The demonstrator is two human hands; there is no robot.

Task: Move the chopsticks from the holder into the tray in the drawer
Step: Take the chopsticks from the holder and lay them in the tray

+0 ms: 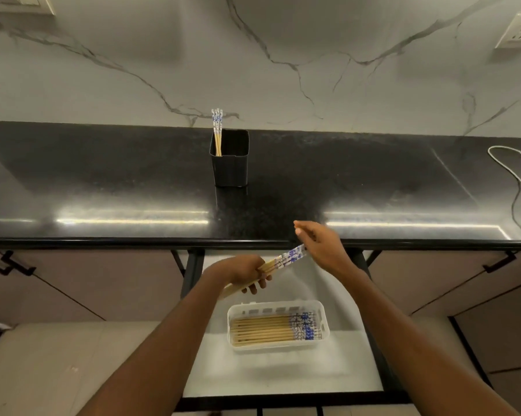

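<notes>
Two bare forearms in from the bottom edge, nearest the lens, converging above the open drawer (283, 376). Left hand (247, 273) curled tight round a small bundle of chopsticks (278, 262), gripped mid-shaft; plain wooden tips poking out down-left below the fist, blue-and-white patterned ends angled up-right. Right hand (322, 244) at those patterned ends, lower fingers touching or pinching them, index finger extended up-left and loose; exact contact hard to tell because of blur. Bundle held in the air, over the drawer's back part, just below the counter edge.

Below the hands: white plastic tray (322, 307) sitting on the drawer's pale liner, slotted walls. Inside the tray, a row of chopsticks lying flat and parallel (265, 330), wooden tips left, patterned ends right, filling most of the floor.

Further back: black square holder (230, 168) upright on the dark speckled countertop (103, 181), near the marble-look backsplash (283, 55). Few chopsticks left in the holder (217, 130), leaning in the left corner, patterned ends up. Holder well apart from both hands.

Far right of the counter: white cable (520, 181) lying loose. Wall socket (519, 31) upper right.
</notes>
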